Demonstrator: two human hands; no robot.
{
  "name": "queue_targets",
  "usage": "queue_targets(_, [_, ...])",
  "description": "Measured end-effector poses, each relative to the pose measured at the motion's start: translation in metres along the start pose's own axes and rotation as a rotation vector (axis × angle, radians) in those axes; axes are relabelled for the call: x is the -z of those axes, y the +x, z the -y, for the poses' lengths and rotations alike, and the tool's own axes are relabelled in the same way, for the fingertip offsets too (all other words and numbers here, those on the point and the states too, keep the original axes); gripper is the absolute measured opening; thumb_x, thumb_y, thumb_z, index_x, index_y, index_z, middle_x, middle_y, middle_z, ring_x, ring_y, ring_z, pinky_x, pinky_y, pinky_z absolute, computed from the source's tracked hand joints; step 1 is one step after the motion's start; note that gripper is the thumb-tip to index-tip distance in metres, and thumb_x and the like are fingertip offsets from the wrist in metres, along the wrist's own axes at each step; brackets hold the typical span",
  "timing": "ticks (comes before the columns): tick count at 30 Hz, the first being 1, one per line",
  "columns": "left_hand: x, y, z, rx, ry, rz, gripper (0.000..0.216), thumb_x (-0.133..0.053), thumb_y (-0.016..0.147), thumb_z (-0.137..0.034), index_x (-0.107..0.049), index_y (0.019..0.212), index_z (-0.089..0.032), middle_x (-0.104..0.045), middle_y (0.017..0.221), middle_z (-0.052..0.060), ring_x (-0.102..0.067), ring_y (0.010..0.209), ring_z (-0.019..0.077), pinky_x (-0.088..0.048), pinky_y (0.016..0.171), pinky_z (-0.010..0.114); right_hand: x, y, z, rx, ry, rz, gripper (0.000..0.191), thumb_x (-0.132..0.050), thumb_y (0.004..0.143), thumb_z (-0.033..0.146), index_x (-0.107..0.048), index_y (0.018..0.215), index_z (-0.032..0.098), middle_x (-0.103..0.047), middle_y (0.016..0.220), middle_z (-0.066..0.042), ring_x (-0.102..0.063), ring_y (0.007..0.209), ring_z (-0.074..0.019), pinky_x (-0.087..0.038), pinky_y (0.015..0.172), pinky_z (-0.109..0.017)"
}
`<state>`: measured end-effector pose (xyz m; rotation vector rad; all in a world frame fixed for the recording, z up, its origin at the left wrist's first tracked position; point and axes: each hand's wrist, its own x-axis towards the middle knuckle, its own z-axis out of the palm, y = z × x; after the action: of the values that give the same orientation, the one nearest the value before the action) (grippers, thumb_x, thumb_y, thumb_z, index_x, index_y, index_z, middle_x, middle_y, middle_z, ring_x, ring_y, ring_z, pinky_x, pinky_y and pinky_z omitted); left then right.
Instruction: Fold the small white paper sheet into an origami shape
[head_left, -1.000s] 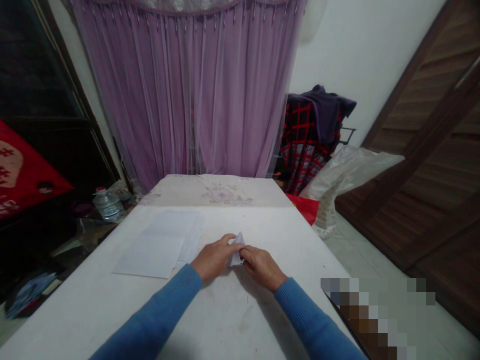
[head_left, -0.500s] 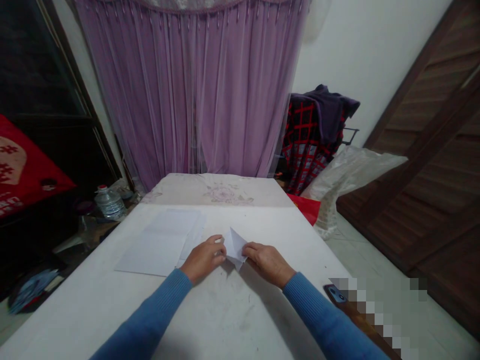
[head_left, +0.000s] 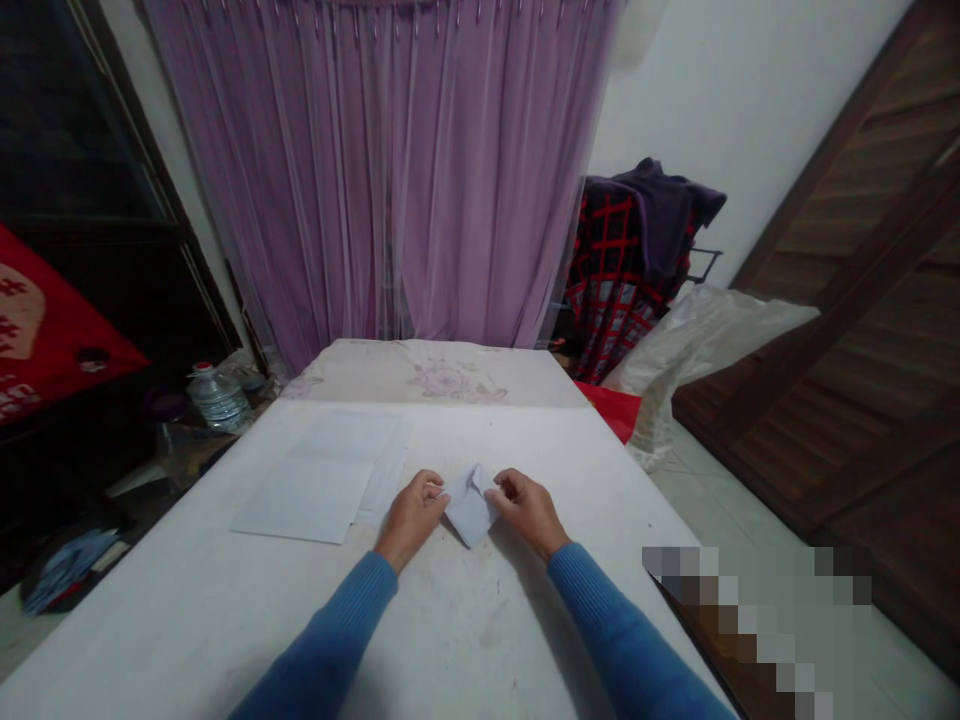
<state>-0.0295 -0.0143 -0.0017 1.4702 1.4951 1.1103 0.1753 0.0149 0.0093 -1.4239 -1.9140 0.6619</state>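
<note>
Between my hands is a small piece of folded white paper [head_left: 469, 515], roughly diamond-shaped, with a raised fold along its upper part. My left hand [head_left: 417, 508] pinches its left corner between thumb and fingers. At the right corner, my right hand [head_left: 526, 507] grips the paper the same way, thumb in front. Left of my left hand, flat white paper sheets [head_left: 307, 485] lie on the table, partly overlapping.
The white-covered table [head_left: 450, 630] has a flower print near its far edge. Purple curtains [head_left: 472, 200] hang behind it. A water bottle [head_left: 217, 398] stands beyond the left edge; a plastic sack [head_left: 697, 345] and draped clothes [head_left: 630, 240] are at the right.
The folded paper has turned from a pointed, upright shape to a flatter diamond facing me. My right hand has shifted slightly, and the view has tilted a little.
</note>
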Motion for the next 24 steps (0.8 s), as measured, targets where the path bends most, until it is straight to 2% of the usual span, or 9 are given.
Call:
queue_targets(4, [0.000, 0.001, 0.007, 0.026, -0.046, 0.019, 0.028, -0.052, 0.078, -0.030, -0.047, 0.105, -0.022, -0.060, 0.077, -0.003, -0.060, 0.062, 0.0106, -0.045, 0.052, 0.020, -0.017, 0.000, -0.012, -0.136, 0.363, -0.010, 0.044, -0.061, 0.071, 0.041, -0.060, 0.108, 0.016, -0.062, 0.086, -0.004, -0.054, 0.064, -0.0140, -0.045, 0.060, -0.027])
queue_targets(7, [0.001, -0.001, 0.009, 0.025, -0.038, 0.004, 0.029, -0.051, 0.080, -0.029, -0.049, 0.107, -0.022, -0.061, 0.088, 0.001, -0.062, 0.070, 0.0127, -0.050, 0.059, 0.025, -0.022, 0.000, -0.017, -0.162, 0.450, 0.123, 0.035, -0.059, 0.072, 0.045, -0.064, 0.089, 0.014, -0.060, 0.072, -0.002, -0.053, 0.061, -0.0139, -0.044, 0.056, -0.026])
queue_targets(10, [-0.001, -0.007, 0.007, -0.062, 0.067, -0.072, 0.028, -0.057, 0.078, -0.028, -0.053, 0.105, -0.023, -0.058, 0.112, 0.006, -0.061, 0.092, 0.0171, -0.052, 0.078, 0.033, -0.024, -0.002, -0.018, -0.158, 0.434, 0.180, 0.029, -0.055, 0.073, 0.043, -0.062, 0.075, 0.015, -0.055, 0.061, 0.001, -0.050, 0.055, -0.0121, -0.040, 0.052, -0.024])
queue_targets(12, [-0.004, -0.011, 0.003, -0.166, 0.229, -0.095, 0.027, -0.062, 0.077, -0.028, -0.056, 0.103, -0.023, -0.055, 0.117, 0.006, -0.059, 0.100, 0.0192, -0.048, 0.088, 0.036, -0.026, -0.004, -0.018, -0.157, 0.400, 0.181, 0.024, -0.054, 0.073, 0.039, -0.061, 0.073, 0.016, -0.053, 0.058, 0.003, -0.048, 0.054, -0.0111, -0.039, 0.051, -0.023])
queue_targets(14, [-0.009, -0.013, -0.003, -0.223, 0.401, -0.087, 0.025, -0.063, 0.078, -0.029, -0.058, 0.102, -0.022, -0.059, 0.110, 0.005, -0.059, 0.099, 0.0200, -0.046, 0.090, 0.037, -0.027, -0.007, -0.019, -0.150, 0.350, 0.179, 0.020, -0.053, 0.073, 0.034, -0.061, 0.073, 0.016, -0.052, 0.058, 0.003, -0.047, 0.054, -0.0109, -0.037, 0.052, -0.022])
queue_targets(17, [-0.016, -0.010, -0.009, -0.185, 0.545, -0.060, 0.016, -0.061, 0.082, -0.028, -0.061, 0.096, -0.021, -0.065, 0.098, 0.004, -0.059, 0.097, 0.0208, -0.043, 0.089, 0.036, -0.026, -0.011, -0.017, -0.139, 0.270, 0.178, 0.018, -0.052, 0.074, 0.028, -0.065, 0.075, 0.016, -0.055, 0.062, 0.002, -0.049, 0.058, -0.0121, -0.038, 0.055, -0.023])
queue_targets(20, [-0.021, -0.003, -0.011, -0.147, 0.575, -0.036, 0.006, -0.058, 0.084, -0.024, -0.063, 0.085, -0.022, -0.069, 0.087, 0.002, -0.060, 0.090, 0.0194, -0.042, 0.084, 0.032, -0.022, -0.016, -0.012, -0.116, 0.103, 0.144, 0.029, -0.053, 0.075, 0.022, -0.067, 0.100, 0.017, -0.061, 0.071, 0.000, -0.054, 0.065, -0.0146, -0.042, 0.063, -0.025])
queue_targets(22, [-0.021, 0.002, -0.009, -0.121, 0.563, -0.032, 0.009, -0.056, 0.085, -0.024, -0.064, 0.082, -0.022, -0.069, 0.082, 0.000, -0.061, 0.082, 0.0172, -0.043, 0.077, 0.029, -0.020, -0.020, -0.007, -0.017, -0.103, 0.124, 0.048, -0.053, 0.076, 0.016, -0.059, 0.124, 0.021, -0.064, 0.088, -0.003, -0.058, 0.078, -0.0163, -0.044, 0.073, -0.026])
queue_targets(24, [-0.021, 0.006, -0.006, -0.092, 0.552, -0.027, 0.011, -0.054, 0.086, -0.025, -0.064, 0.082, -0.023, -0.070, 0.078, -0.001, -0.062, 0.076, 0.0154, -0.042, 0.070, 0.026, -0.019, -0.023, -0.004, 0.107, -0.287, 0.127, 0.056, -0.051, 0.077, 0.012, -0.052, 0.132, 0.024, -0.061, 0.106, -0.007, -0.057, 0.092, -0.0174, -0.044, 0.082, -0.026])
